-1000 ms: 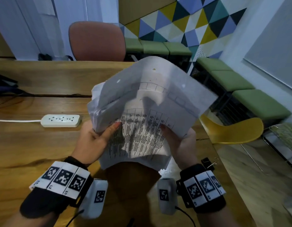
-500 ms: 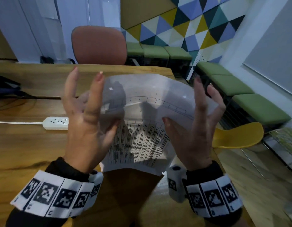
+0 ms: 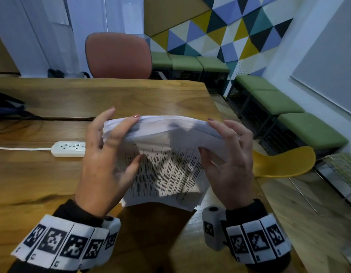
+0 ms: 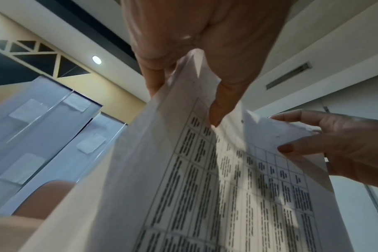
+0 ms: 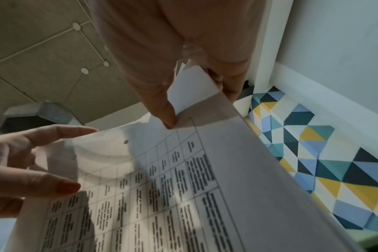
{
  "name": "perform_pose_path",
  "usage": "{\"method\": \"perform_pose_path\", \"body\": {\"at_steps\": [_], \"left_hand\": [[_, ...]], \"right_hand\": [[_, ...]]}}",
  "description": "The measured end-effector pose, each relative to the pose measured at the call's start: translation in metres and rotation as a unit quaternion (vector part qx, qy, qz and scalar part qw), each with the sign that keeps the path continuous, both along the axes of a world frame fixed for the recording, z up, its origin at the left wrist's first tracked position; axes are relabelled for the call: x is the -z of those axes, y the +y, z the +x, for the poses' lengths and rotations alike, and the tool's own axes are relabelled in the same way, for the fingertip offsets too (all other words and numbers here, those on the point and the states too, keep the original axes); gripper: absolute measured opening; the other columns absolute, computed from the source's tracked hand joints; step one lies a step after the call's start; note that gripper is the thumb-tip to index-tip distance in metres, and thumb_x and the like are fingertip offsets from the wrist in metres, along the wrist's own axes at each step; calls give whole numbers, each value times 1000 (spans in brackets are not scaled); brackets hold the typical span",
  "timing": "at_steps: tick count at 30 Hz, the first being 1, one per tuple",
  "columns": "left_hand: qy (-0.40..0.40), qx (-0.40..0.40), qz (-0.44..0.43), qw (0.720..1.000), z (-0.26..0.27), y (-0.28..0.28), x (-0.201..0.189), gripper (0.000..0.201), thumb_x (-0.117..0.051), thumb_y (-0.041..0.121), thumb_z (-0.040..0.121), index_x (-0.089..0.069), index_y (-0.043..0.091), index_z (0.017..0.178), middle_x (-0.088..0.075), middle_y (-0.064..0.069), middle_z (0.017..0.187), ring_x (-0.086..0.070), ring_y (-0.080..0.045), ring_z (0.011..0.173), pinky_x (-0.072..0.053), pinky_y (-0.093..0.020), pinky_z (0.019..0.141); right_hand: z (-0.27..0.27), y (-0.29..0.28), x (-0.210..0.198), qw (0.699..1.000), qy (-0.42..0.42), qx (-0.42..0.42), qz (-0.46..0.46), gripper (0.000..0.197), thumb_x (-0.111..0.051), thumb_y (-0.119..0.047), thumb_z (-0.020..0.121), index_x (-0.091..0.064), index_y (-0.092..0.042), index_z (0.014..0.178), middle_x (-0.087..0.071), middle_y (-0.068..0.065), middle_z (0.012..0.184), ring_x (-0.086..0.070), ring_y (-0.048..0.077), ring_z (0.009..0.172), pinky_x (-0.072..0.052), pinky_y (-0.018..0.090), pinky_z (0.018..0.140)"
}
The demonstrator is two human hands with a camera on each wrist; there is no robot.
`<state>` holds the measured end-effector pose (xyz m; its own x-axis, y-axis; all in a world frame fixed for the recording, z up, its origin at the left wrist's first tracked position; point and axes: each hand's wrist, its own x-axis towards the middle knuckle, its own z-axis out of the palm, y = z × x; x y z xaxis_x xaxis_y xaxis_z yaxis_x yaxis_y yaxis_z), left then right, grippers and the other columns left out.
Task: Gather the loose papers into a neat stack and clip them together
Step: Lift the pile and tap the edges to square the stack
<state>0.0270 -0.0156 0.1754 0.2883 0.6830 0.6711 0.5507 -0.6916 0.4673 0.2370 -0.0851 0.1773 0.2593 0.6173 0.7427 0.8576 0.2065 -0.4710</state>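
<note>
A bundle of white papers (image 3: 166, 170) printed with a table stands on its lower edge on the wooden table (image 3: 43, 184), its top bowed over. My left hand (image 3: 119, 142) holds its upper left side, thumb on the printed face and fingers curled over the top edge. My right hand (image 3: 222, 146) holds the upper right side the same way. In the left wrist view the papers (image 4: 205, 187) are pinched between thumb and fingers. The right wrist view shows my right thumb pressed on the corner of the papers (image 5: 183, 187). No clip shows in any view.
A white power strip (image 3: 69, 148) with its cord lies left of my left hand. Behind the table stands an orange chair (image 3: 119, 56). A yellow chair (image 3: 284, 162) sits just past the table's right edge, with green benches (image 3: 308, 131) along the wall.
My hands let go of the papers' lower part and spread open at the sides. Now their fingers have come down over the top edge, and the papers sit lower and bowed.
</note>
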Motion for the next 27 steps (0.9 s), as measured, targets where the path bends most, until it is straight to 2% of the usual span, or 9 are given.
{"method": "perform_pose_path", "body": {"at_steps": [2,4,9,13,18,21,23,25,27], "left_hand": [[-15,1,0,1000,1,-1,1,81,-79,5,60,-41,28,128,-37,-26,136,-31,-8,123,-20,-3,101],[-17,5,9,1000,1,-1,0,83,-76,5,63,-36,27,132,-35,-26,137,-25,6,124,-19,0,101],[20,-18,-1,1000,-1,-3,1,86,-79,4,61,-39,29,133,-35,-26,139,-33,-19,119,-37,-26,93],[13,-19,-9,1000,-1,-5,2,84,-76,4,63,-38,29,133,-34,-25,139,-32,-15,116,-37,-32,89],[18,1,-13,1000,4,-5,5,90,-73,-9,63,-35,30,135,-32,-25,140,-20,2,113,-31,-10,89],[3,-1,-31,1000,0,-2,9,87,-73,-4,68,-33,32,136,-34,-18,139,-23,2,112,-41,-32,89],[-61,23,-55,996,-6,6,12,91,-75,7,71,-23,35,141,-40,8,136,-36,-3,115,-47,-40,92],[-192,60,-158,967,-10,17,22,102,-76,13,69,-10,36,143,-38,41,124,-49,-3,113,-52,-30,88],[-268,110,-290,912,-9,29,35,102,-79,18,59,-22,26,143,-44,34,130,-53,-10,118,-51,-21,85]], "right_hand": [[-2,-1,2,1000,10,-6,4,53,-73,-5,73,-54,-17,122,-45,20,123,-44,12,105,-33,-1,88],[-3,-1,3,1000,13,-7,10,60,-72,-4,73,-47,-19,125,-43,23,124,-40,1,108,-33,-4,85],[-1,-3,4,1000,0,2,8,56,-74,-4,72,-55,-16,123,-43,21,122,-39,4,103,-30,-3,87],[0,-4,8,1000,9,2,3,59,-74,-6,73,-51,-16,126,-43,21,123,-42,2,105,-32,-3,87],[-5,1,10,1000,13,-6,10,63,-70,-2,74,-45,-13,130,-42,22,123,-30,-16,112,-30,-5,86],[-2,2,10,999,33,-12,7,64,-71,-3,72,-46,-19,129,-42,19,123,-35,-9,112,-32,-3,86],[4,3,11,992,116,-38,18,79,-74,-7,70,-36,-32,134,-44,13,121,-47,4,106,-41,5,84],[13,6,18,952,288,-107,7,98,-78,-4,67,-20,-39,138,-50,10,117,-58,8,98,-50,12,77],[17,11,29,879,438,-181,-51,89,-78,-2,61,-34,-32,133,-61,3,106,-63,5,90,-53,17,71]]}}
